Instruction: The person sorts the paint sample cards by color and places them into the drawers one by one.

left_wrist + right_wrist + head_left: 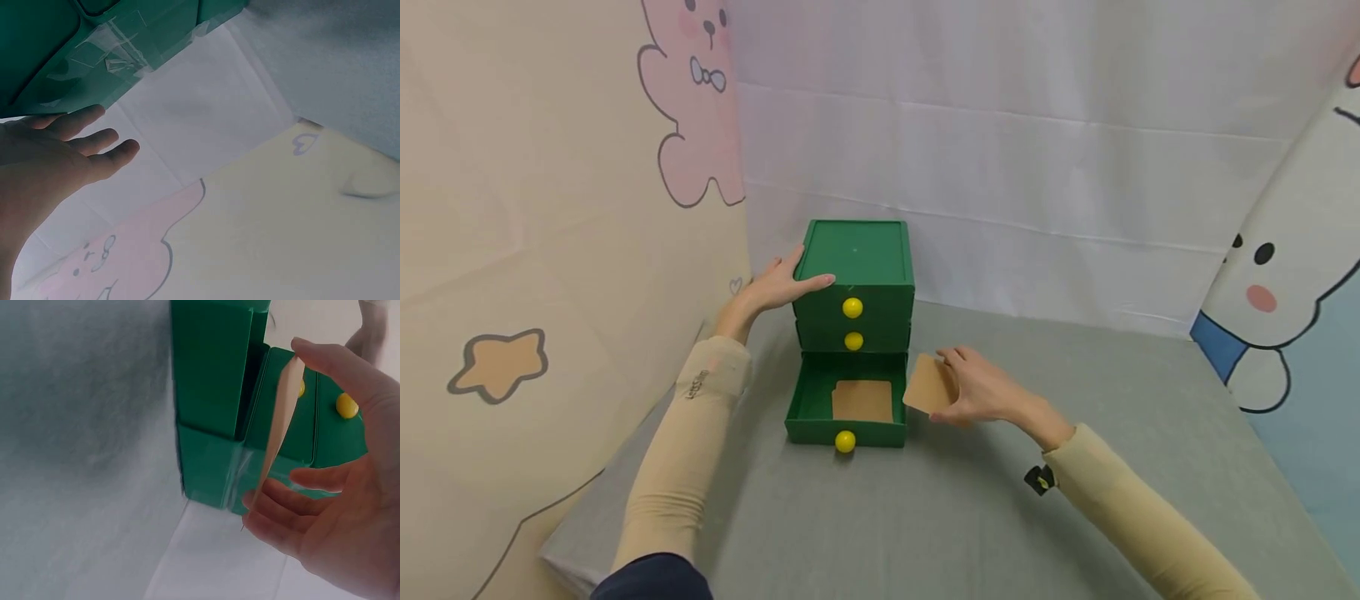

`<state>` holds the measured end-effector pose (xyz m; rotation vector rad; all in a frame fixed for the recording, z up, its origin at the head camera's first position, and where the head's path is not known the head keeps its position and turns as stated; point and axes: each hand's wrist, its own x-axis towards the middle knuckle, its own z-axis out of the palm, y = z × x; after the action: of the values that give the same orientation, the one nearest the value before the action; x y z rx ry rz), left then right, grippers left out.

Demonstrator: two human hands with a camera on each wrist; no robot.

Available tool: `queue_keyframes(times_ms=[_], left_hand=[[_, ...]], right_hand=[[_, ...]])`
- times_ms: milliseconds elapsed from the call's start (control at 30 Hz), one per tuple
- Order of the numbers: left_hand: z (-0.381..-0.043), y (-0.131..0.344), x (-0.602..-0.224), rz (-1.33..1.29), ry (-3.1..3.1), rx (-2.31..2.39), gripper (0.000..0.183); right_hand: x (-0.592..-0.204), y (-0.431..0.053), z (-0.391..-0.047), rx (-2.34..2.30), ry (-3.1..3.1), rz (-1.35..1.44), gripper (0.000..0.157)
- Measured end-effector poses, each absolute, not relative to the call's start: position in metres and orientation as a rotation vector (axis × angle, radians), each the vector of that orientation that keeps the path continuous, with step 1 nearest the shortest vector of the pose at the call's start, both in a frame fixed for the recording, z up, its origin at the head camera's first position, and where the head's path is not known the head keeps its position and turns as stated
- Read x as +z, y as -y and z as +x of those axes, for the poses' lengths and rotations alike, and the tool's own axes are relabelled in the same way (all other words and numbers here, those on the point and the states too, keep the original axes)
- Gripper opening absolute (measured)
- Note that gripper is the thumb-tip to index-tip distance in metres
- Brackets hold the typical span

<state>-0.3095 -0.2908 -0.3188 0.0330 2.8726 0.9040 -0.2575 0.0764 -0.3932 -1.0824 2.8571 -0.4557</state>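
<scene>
A green box of drawers with yellow ball knobs stands on the table, its bottom drawer pulled out and the two upper ones in. My left hand rests at the box's upper left edge, thumb over the top, other fingers stretched along the side. Beside the open drawer, my right hand pinches a thin tan board with rounded corners, thumb on one edge and fingertips on the opposite one. Similar tan boards lie in the drawer, slightly offset from each other. In the right wrist view the held board appears nearly edge-on.
Grey cloth covers the table. A white curtain hangs behind the box, and a cream printed cloth borders the left side. Clear tape sticks to the box's side. A small black item shows at my right wrist.
</scene>
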Motion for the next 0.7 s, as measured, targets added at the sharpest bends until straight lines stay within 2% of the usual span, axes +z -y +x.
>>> queue_keyframes(times_ms=[700], left_hand=[[-0.308,0.293,-0.318,0.015,-2.865,0.926,0.102]], right_hand=[[-0.401,0.008,-0.272,-0.427,-2.730,-1.358,0.093]])
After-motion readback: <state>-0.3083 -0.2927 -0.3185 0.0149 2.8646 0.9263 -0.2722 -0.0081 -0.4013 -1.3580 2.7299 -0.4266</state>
